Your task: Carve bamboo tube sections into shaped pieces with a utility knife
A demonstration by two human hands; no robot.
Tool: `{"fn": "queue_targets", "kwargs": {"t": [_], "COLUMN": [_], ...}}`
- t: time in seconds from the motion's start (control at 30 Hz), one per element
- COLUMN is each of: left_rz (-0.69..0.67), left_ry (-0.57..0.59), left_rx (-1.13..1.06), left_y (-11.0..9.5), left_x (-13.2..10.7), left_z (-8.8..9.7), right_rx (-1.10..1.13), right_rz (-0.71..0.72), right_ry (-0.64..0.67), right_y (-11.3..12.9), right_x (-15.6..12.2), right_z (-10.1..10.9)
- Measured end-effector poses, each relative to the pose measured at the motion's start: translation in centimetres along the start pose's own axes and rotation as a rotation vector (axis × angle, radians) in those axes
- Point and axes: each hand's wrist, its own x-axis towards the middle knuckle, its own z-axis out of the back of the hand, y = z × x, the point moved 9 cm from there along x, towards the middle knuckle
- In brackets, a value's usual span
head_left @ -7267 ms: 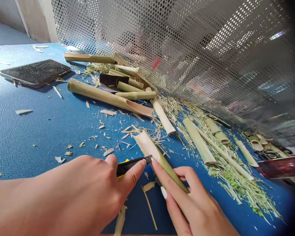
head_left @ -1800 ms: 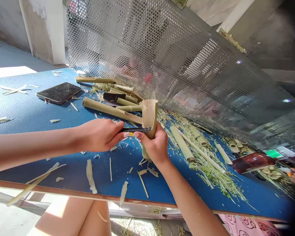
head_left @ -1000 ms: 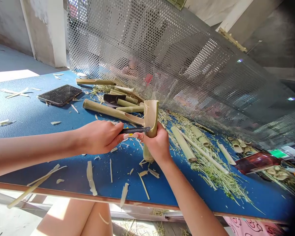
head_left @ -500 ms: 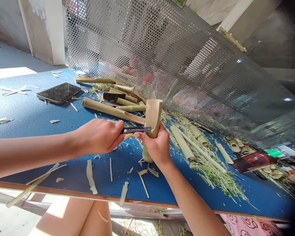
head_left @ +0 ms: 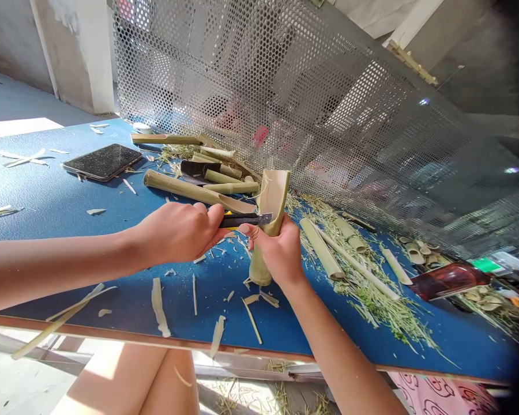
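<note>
Standing nearly upright on the blue table, long axis vertical and leaning slightly right, the bamboo piece has its cut, open end up and its base near the front edge, with the right hand clasped around its middle. The left hand is fisted on a black-and-yellow knife, blade lying level against the stalk. Fingers hide most of the handle, and any marking there is unreadable.

My blue bench — littered with bamboo.
A phone lies far left, a long stalk and cut lengths toward the back, green shavings at right, pale strips near the front edge — my bamboo piece stands on end among them.
</note>
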Motion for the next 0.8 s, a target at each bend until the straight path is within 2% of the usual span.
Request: {"fn": "queue_targets", "kwargs": {"t": [0.1, 0.27, 0.37, 0.47, 0.63, 0.8], "left_rz": [0.006, -0.075, -0.085, -0.095, -0.107, -0.069], "left_ry": [-0.047, -0.104, -0.049, 0.029, 0.122, 0.165], "left_rx": [0.072, 0.068, -0.039, -0.214, -0.416, -0.377], "left_y": [0.0, -0.2, 0.0, 0.1, 0.1, 0.3], "left_x": [0.3, 0.4, 0.1, -0.2, -0.3, -0.1], "left_z": [0.2, 0.4, 0.0, -0.6, -1.2, -1.4], "right_rx": [0.041, 0.117, 0.138, 0.128, -0.013, -0.118], "right_rz": [-0.040, -0.046, -0.043, -0.062, 0.021, 0.112], "right_ry": [0.027, 0.108, 0.149, 0.130, 0.053, -0.023], "right_y": [-0.4, -1.4, -2.0, -2.4, -1.2, -0.2], "right_x": [0.1, 0.5, 0.7, 0.7, 0.7, 0.3], "right_z": [-0.3, -0.9, -1.1, -0.8, -0.2, 0.2]}}
